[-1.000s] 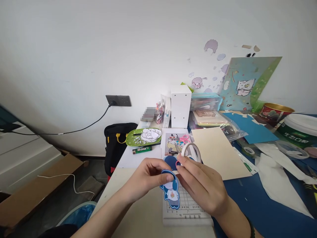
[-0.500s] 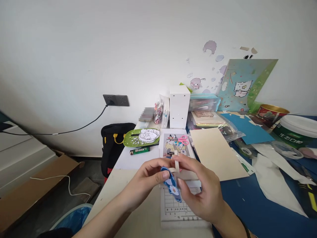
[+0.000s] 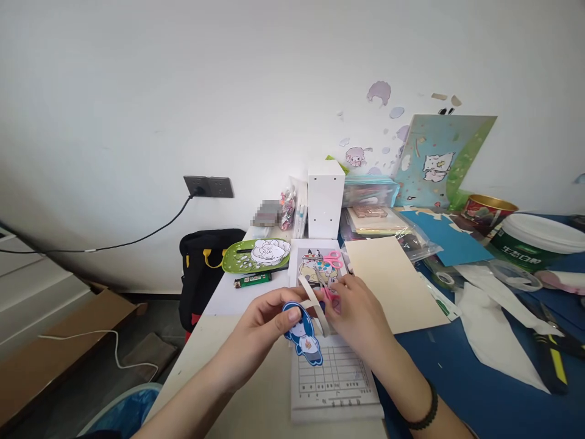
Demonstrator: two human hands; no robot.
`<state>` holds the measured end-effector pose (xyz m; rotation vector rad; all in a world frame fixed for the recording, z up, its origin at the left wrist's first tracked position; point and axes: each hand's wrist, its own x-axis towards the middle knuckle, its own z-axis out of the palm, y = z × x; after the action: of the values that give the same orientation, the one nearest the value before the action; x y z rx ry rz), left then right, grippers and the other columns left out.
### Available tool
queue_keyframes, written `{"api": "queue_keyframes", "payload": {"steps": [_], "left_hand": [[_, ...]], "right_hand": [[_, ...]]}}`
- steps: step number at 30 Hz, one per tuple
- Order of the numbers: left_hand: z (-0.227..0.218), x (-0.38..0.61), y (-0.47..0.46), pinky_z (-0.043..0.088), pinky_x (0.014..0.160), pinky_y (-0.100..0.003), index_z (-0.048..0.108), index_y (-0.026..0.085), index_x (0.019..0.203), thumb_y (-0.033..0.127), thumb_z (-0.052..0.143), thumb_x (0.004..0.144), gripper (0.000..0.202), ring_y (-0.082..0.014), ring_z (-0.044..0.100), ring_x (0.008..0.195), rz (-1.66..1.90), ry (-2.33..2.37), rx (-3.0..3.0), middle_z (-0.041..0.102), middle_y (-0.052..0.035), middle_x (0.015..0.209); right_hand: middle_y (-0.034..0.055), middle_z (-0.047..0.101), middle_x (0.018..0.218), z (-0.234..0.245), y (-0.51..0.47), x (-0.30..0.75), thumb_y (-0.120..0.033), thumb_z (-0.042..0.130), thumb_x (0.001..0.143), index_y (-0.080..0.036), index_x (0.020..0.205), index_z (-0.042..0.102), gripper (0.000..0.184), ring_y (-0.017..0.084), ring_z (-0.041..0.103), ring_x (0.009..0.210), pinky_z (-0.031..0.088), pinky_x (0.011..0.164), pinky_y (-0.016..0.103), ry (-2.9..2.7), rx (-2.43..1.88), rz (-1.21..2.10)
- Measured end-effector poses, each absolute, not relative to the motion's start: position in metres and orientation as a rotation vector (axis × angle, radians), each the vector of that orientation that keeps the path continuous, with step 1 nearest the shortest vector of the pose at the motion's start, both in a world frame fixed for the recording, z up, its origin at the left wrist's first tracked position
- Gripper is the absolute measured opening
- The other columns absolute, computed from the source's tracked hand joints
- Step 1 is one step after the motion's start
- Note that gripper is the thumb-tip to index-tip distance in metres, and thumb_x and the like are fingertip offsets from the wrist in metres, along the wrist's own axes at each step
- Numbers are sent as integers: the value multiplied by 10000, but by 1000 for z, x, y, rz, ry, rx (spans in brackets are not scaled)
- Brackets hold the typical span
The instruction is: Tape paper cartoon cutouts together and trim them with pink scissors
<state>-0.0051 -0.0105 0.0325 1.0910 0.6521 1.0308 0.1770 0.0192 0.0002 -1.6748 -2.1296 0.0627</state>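
My left hand (image 3: 262, 326) pinches a blue cartoon paper cut-out (image 3: 302, 333) by its top, holding it above a white gridded pad (image 3: 336, 381). Closed around a white roll of tape (image 3: 315, 302), my right hand (image 3: 356, 317) holds the roll against the cut-out's upper edge. Both hands meet over the near part of the table. Pink-handled scissors (image 3: 333, 259) lie on a cartoon print (image 3: 315, 265) just behind the hands.
A tan sheet (image 3: 390, 280) lies to the right. Behind it are a green tray (image 3: 253, 255), a lighter (image 3: 251, 280), a white box (image 3: 325, 198), blue paper (image 3: 450, 241), a white tub (image 3: 537, 241) and a tin (image 3: 487, 210). A black bag (image 3: 201, 268) stands left of the table.
The right hand has turned the tape roll from upright and face-on to edge-on, and brought it down onto the cut-out. The cut-out has shifted slightly left in the left hand.
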Motion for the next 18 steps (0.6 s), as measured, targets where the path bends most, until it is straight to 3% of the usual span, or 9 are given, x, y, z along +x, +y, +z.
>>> {"api": "queue_keyframes", "payload": {"steps": [3, 8, 12, 18], "left_hand": [[33, -4, -10, 453, 642, -234, 661, 176, 738, 291, 685, 774, 123, -150, 593, 787, 1062, 724, 1144, 658, -51, 1010], [29, -3, -9, 445, 601, -234, 635, 165, 738, 330, 672, 778, 174, -137, 567, 696, 1087, 822, 1183, 650, -40, 834], [24, -4, -6, 450, 640, -234, 629, 165, 746, 332, 670, 784, 176, -129, 562, 697, 1113, 838, 1178, 637, -16, 775], [25, -4, -4, 458, 659, -224, 645, 160, 749, 317, 670, 789, 164, -119, 573, 698, 1159, 842, 1163, 675, -21, 798]], "right_hand": [[103, 628, 843, 0, 21, 169, -199, 511, 817, -171, 726, 678, 192, 254, 592, 841, 437, 645, 322, -2154, -1790, 75], [104, 626, 755, 3, 24, 163, -176, 576, 765, -160, 613, 638, 165, 243, 609, 719, 385, 541, 295, -2131, -1857, 79], [94, 640, 798, 3, 25, 164, -139, 563, 739, -157, 677, 643, 103, 221, 616, 713, 383, 537, 281, -2115, -1850, 56], [61, 650, 854, 13, 19, 186, -216, 564, 740, -175, 823, 613, 105, 203, 629, 680, 460, 599, 309, -1872, -1608, 149]]}}
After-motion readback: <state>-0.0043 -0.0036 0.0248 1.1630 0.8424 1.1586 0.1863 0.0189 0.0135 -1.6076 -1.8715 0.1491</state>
